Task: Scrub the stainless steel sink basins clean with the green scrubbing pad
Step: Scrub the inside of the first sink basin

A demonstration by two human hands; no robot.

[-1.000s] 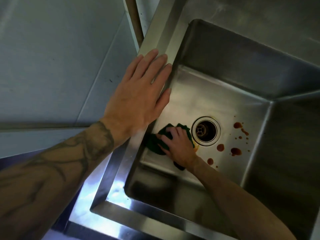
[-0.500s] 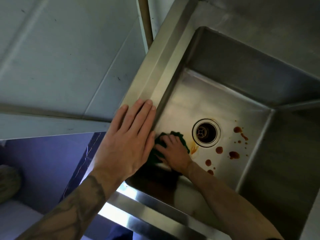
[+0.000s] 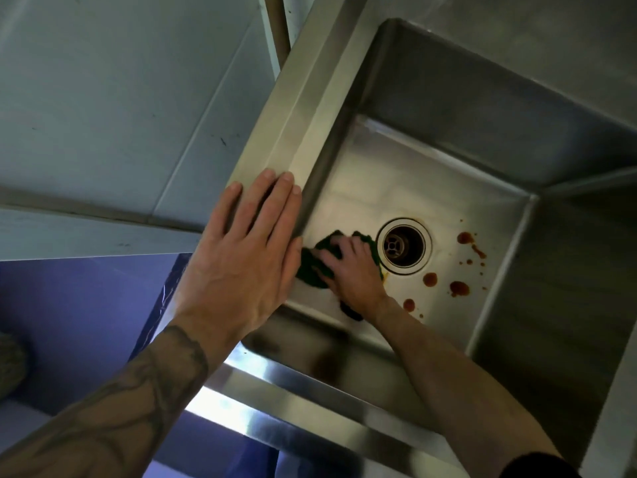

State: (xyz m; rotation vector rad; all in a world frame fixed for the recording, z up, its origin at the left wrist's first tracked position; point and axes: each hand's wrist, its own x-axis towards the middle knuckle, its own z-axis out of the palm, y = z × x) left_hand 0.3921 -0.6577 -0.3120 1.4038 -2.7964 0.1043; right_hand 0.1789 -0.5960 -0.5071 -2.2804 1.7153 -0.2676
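A deep stainless steel sink basin [image 3: 448, 139] fills the right of the head view. My right hand [image 3: 351, 274] reaches down into it and presses the green scrubbing pad [image 3: 312, 267] flat on the basin floor, just left of the round drain [image 3: 403, 246]. The fingers lie spread over the pad and cover much of it. Several reddish-brown stains [image 3: 460, 288] dot the floor to the right of the drain. My left hand [image 3: 248, 257] rests flat, fingers straight, on the sink's left rim [image 3: 303, 108].
A pale panelled wall [image 3: 120, 98] runs along the left of the sink. Below it shows a purple-blue surface [image 3: 76, 322]. The sink's front rim [image 3: 296, 405] gleams at the bottom, and a steel divider wall [image 3: 568, 270] bounds the basin on the right.
My left hand has slid back along the left rim toward the front corner. My right hand has kept rubbing the pad in small strokes beside the drain. The view has shifted.
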